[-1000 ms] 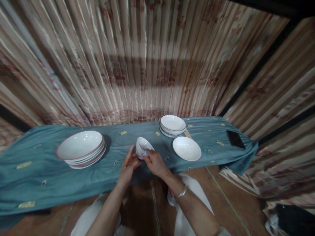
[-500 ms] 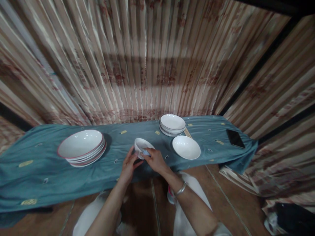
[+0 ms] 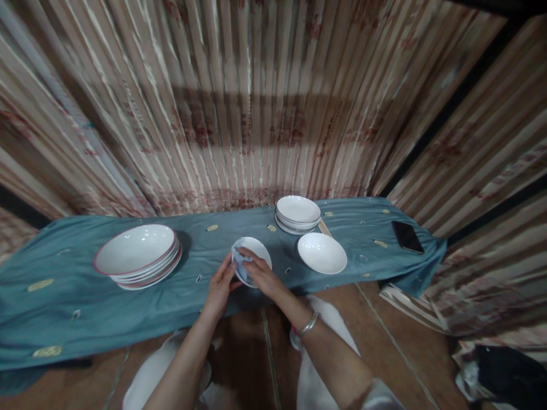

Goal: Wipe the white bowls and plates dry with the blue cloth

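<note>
Small white bowl (image 3: 260, 249) is at frame center, just below the middle, opening facing up toward the camera. Can't tell if its base touches the counter (image 3: 231, 226) or is held just off it. Left hand (image 3: 220, 285) grips the bowl at its left edge, fingers along the outer side, thumb toward the bottom; exact contact partly hidden. Right hand (image 3: 260, 273) comes in from lower right, fingers closed on a bunched pale-blue cloth (image 3: 240, 257), pressing it into the bowl at the left part of the inside. Fingertips mostly hidden by cloth and hand. Silver bracelet (image 3: 308, 323) on right wrist.

Around it: stack of red-rimmed bowls (image 3: 135, 250) left of center, well apart from the hands. Stack of dark-rimmed plates (image 3: 298, 209) right of center, farther back. White dish (image 3: 322, 253) just in front of that stack, to the right of the small bowl, apart from it. Thin wooden strip (image 3: 325, 228) beside the plates, partly covered. Black phone (image 3: 408, 237) flat at the counter's right end. Teal patterned cover over the counter; pleated curtain (image 3: 265, 114) fills the upper frame.
</note>
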### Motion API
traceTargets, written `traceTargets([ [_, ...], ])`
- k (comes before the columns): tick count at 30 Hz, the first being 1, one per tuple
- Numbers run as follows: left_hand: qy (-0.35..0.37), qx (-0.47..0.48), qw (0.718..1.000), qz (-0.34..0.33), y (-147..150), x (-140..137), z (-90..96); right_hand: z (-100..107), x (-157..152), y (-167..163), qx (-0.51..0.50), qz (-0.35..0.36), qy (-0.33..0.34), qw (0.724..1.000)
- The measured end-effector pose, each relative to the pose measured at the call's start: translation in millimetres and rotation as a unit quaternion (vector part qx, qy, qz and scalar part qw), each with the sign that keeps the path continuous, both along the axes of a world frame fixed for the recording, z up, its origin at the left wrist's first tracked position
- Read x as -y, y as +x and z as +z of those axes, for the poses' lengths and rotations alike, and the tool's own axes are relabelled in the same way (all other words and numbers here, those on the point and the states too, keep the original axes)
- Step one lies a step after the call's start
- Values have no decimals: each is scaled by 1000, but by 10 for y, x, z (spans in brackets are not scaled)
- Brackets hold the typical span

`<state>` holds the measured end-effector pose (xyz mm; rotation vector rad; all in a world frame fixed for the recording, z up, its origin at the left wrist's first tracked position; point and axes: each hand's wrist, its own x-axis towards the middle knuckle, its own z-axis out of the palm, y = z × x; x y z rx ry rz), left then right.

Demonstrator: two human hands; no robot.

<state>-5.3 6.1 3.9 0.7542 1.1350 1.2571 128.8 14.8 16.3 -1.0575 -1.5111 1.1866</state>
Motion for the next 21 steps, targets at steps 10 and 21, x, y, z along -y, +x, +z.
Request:
traceTargets([
  [10,17,-33,999,-20,11,55,82,-163,-242,-1,209,-69,168,961],
  [21,13,-20,1000,-1,3,40,43,-249,-183,211,438,-102,186,874],
])
